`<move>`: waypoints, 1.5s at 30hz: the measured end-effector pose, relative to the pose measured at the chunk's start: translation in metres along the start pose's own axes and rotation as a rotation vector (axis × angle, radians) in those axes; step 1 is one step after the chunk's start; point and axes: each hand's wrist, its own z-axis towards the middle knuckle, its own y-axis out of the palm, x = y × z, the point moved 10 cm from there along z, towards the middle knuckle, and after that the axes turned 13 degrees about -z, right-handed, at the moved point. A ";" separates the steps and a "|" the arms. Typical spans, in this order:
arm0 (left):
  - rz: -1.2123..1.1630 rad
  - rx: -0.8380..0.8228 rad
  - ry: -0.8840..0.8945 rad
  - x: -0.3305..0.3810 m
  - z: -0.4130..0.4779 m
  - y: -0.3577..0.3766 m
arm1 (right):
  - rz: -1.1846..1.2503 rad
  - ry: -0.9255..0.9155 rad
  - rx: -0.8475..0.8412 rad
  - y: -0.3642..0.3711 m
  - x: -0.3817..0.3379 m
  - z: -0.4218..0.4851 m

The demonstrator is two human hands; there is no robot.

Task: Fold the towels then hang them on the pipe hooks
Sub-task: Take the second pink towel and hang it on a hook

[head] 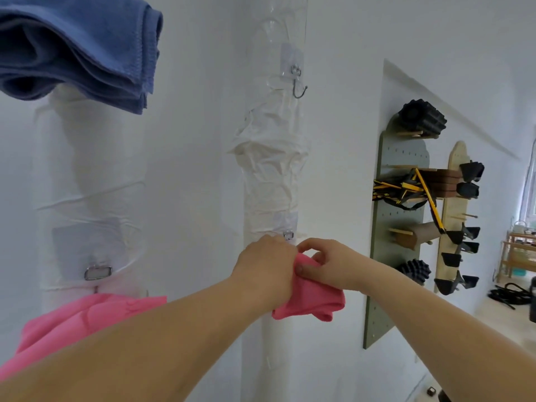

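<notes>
Gripping the folded pink towel [314, 300] from both sides, the left hand [265, 265] and right hand [327, 265] hold its top fold just below the lower hook [288, 235] of the middle pipe [271, 181]. The right hand pinches the cloth between thumb and fingers. The left hand curls over the towel's upper edge, with its fingertips hidden behind the cloth. This two-sided hold probably keeps the folds together while the top layer is worked onto the hook. Whether the cloth has caught the hook cannot be determined. The rest of the towel droops below both hands, against the pipe.

The upper hook [298, 85] on the same pipe is bare. On the left pipe [92, 169], a second pink towel [87, 320] hangs below a metal hook [98, 272], and a folded blue towel [78, 47] hangs near the top. Both pipes are wrapped in wrinkled white sheeting and stand against a white wall [188, 140]. A grey pegboard [397, 242] on the right holds black rollers and yellow straps.
</notes>
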 end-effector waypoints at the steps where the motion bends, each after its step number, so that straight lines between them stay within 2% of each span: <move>1: 0.035 0.020 0.023 0.004 -0.002 -0.001 | -0.012 0.005 0.007 0.000 0.001 0.000; 6: -0.082 0.034 0.004 -0.005 -0.004 0.011 | 0.047 0.010 0.100 0.008 0.008 0.000; 9: -0.259 0.045 -0.041 -0.015 -0.014 0.016 | 0.151 0.013 0.159 0.015 0.013 -0.006; 14: -0.390 0.022 -0.094 -0.025 -0.028 0.024 | 0.466 0.139 -0.084 0.025 0.024 -0.015; 19: -0.313 0.005 -0.077 -0.021 -0.022 0.024 | 0.272 0.105 -0.093 0.019 0.022 -0.016; 22: -0.203 0.014 -0.019 -0.017 -0.019 0.026 | 0.146 0.048 -0.021 0.020 0.023 -0.008; 28: -0.192 0.020 0.030 -0.016 -0.025 0.034 | 0.059 0.017 0.121 0.026 0.028 0.003; 31: -0.127 -0.066 0.007 -0.012 -0.029 0.036 | 0.026 0.041 0.138 0.029 0.026 -0.001; 34: -0.123 -0.189 -0.065 -0.006 -0.035 0.032 | -0.047 0.062 0.074 0.024 0.019 0.001; 38: -0.209 -0.129 -0.047 0.000 -0.038 0.012 | -0.109 0.189 0.003 0.008 0.019 0.002; 45: -0.209 -0.078 -0.036 0.001 -0.047 -0.009 | -0.156 0.147 0.154 -0.010 0.003 -0.006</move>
